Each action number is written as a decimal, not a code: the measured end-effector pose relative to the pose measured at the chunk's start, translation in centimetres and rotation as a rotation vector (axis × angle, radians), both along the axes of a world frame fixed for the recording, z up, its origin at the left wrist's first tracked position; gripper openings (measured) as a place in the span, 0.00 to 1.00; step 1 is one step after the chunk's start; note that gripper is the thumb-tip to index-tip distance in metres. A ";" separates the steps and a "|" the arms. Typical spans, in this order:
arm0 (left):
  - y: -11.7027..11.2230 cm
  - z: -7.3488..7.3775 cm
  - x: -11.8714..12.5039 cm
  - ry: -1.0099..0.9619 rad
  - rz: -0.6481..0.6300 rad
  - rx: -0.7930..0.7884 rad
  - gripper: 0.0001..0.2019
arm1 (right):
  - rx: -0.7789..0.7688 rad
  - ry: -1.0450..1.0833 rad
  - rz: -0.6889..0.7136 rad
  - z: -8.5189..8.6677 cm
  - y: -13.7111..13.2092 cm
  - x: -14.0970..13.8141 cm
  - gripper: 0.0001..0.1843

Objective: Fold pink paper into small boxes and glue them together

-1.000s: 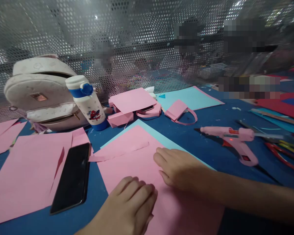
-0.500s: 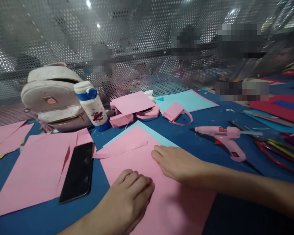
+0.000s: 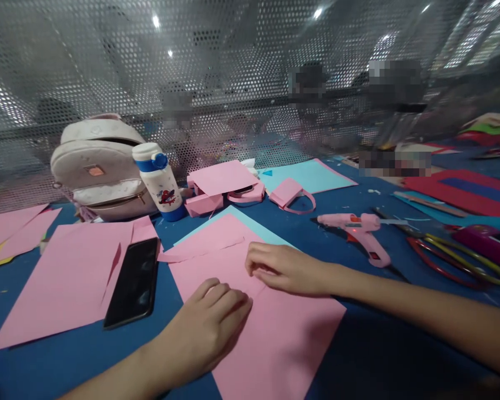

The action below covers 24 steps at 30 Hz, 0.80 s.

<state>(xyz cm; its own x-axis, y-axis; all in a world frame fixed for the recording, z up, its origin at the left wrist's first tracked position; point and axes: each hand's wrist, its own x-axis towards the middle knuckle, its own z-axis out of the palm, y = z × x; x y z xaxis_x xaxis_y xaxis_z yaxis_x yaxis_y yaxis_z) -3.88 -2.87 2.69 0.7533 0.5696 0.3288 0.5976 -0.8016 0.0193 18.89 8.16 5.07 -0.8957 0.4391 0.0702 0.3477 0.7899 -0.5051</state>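
Note:
A large sheet of pink paper (image 3: 283,339) lies before me, overlapping a light blue sheet (image 3: 270,236). On its left part rests my left hand (image 3: 216,319), fingers together and curled down; whatever is under the fingertips is hidden. My right hand (image 3: 285,268) is on the same sheet a little further up, its fingers bent in towards the thumb in a closed grip, contents not visible. A faint edge or crease shows on the paper between the hands. Across the upper left of the sheet lies a narrow torn pink strip (image 3: 202,251).
Left: a black phone (image 3: 133,283) partly on pink paper (image 3: 62,283), a backpack (image 3: 104,172), a bottle (image 3: 160,180). Behind: folded pink paper pieces (image 3: 225,178) and a small pink paper bag (image 3: 285,191). Right: a pink glue gun (image 3: 360,228), scissors (image 3: 454,253), red sheets (image 3: 425,183).
My right hand has shifted slightly left and its fingers are more curled. My left hand stays on the pink sheet. The camera view has turned a little to the right.

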 end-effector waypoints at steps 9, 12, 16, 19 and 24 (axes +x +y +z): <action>0.0 -0.1 -0.4 -0.191 -0.030 0.025 0.09 | -0.153 0.005 0.063 -0.2 0.0 -0.5 0.10; 0.3 0.1 -0.7 -0.224 -0.028 -0.009 0.08 | -0.205 0.001 0.059 -0.2 0.3 -0.6 0.06; 0.6 0.4 -1.6 -0.189 -0.051 -0.112 0.10 | -0.240 0.021 0.052 -0.4 0.7 -0.7 0.06; 0.9 0.4 -2.1 -0.137 -0.078 -0.171 0.12 | -0.216 0.025 0.056 -0.7 1.0 -0.8 0.11; 1.3 0.2 -2.3 -0.068 -0.107 -0.109 0.15 | -0.149 -0.012 0.075 -1.3 1.3 -0.8 0.09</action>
<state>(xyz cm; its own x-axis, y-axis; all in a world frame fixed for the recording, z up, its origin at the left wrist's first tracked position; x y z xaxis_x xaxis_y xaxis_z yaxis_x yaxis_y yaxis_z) -6.17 -1.58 2.91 0.7897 0.5221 0.3220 0.5029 -0.8516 0.1475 18.13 9.46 3.80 -0.9269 0.3754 -0.0013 0.2969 0.7309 -0.6145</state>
